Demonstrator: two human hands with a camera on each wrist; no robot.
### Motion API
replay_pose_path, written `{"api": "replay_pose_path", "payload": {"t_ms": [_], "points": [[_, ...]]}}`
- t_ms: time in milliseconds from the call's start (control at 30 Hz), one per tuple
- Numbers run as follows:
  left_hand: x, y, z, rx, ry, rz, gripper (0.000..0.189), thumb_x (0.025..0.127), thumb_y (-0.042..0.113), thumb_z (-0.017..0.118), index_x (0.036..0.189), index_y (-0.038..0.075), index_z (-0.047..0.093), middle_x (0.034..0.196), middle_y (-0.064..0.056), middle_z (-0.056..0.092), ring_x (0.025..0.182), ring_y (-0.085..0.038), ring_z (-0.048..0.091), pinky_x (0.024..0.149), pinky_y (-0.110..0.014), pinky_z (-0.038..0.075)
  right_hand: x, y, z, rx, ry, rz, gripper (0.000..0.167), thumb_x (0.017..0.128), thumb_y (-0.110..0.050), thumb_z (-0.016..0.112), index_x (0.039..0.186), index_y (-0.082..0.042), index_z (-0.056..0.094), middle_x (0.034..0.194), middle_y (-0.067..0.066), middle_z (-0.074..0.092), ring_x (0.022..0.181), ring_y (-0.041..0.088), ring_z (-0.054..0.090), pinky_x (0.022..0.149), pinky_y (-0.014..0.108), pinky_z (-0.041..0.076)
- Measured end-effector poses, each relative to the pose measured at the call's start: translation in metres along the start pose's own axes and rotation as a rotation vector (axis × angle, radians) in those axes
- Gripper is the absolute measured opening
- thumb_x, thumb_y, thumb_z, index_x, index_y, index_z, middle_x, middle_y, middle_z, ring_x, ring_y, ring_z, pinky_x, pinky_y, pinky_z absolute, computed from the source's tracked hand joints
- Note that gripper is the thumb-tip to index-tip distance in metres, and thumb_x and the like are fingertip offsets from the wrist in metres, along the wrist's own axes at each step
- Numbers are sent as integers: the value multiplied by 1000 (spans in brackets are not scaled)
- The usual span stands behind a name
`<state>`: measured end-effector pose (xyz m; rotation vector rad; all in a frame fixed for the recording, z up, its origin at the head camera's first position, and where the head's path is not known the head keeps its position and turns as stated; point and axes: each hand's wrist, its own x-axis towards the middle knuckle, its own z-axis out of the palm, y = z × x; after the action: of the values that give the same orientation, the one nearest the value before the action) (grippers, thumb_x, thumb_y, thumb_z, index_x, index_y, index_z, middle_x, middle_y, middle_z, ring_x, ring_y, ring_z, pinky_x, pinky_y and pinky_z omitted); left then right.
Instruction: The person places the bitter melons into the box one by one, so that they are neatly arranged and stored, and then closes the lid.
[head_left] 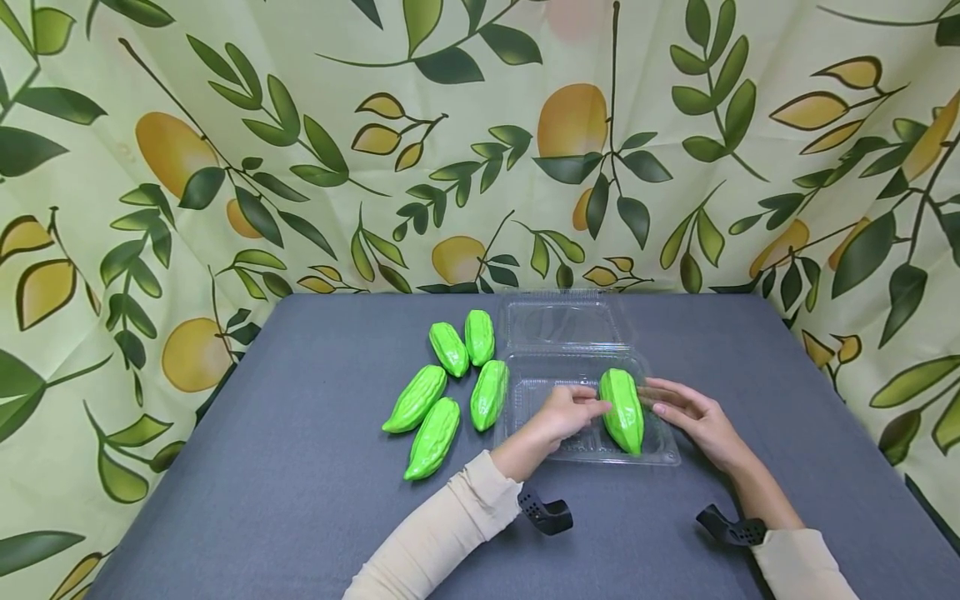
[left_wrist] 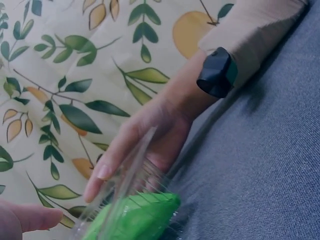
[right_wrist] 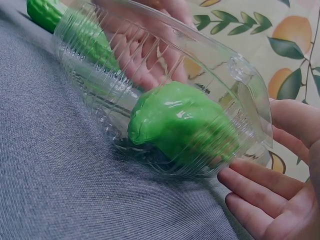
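Observation:
A bright green bitter melon [head_left: 622,412] lies lengthwise in the right part of a clear plastic clamshell box [head_left: 555,451], which stands with its lid folded back. My left hand [head_left: 564,414] reaches over the box from the left, fingers loosely extended beside the melon. In the right wrist view, those left fingers [right_wrist: 145,62] show behind the box wall, relaxed and not wrapped round the melon [right_wrist: 182,122]. At the box's right side is my right hand [head_left: 693,419], its fingers fairly straight and fingertips right at the outer wall.
Several more green bitter melons [head_left: 433,439] lie on the grey tabletop [head_left: 300,500] left of the box. The transparent lid [head_left: 558,323] lies toward the back edge. A leaf-and-fruit patterned cloth [head_left: 480,167] hangs behind and along both sides.

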<state>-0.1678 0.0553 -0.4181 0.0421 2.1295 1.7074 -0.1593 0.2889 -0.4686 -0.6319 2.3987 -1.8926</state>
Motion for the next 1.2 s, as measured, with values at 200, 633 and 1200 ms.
{"api": "replay_pose_path", "payload": {"t_ms": [200, 633, 1200], "points": [[-4, 2, -7, -20, -22, 17, 40, 89, 15, 67, 122, -7, 60, 113, -21, 70, 97, -34, 70, 81, -27, 59, 0, 0, 0, -6, 3, 5, 40, 97, -1, 50, 136, 10, 44, 119, -24, 64, 107, -9, 63, 86, 4, 48], [-14, 10, -23, -86, -78, 67, 38, 95, 12, 59, 126, -9, 57, 120, -25, 67, 111, -38, 65, 95, -39, 57, 0, 0, 0, 1, -7, -11, 41, 97, 0, 49, 136, 12, 41, 120, -24, 64, 107, -8, 63, 86, 4, 49], [-32, 9, -59, -33, -72, 158, 37, 96, 11, 56, 126, -10, 56, 120, -31, 64, 109, -36, 66, 95, -36, 57, 0, 0, 0, 8, -8, -22, 41, 97, 2, 49, 136, 13, 42, 121, -22, 65, 107, -8, 63, 86, 4, 49]]}}
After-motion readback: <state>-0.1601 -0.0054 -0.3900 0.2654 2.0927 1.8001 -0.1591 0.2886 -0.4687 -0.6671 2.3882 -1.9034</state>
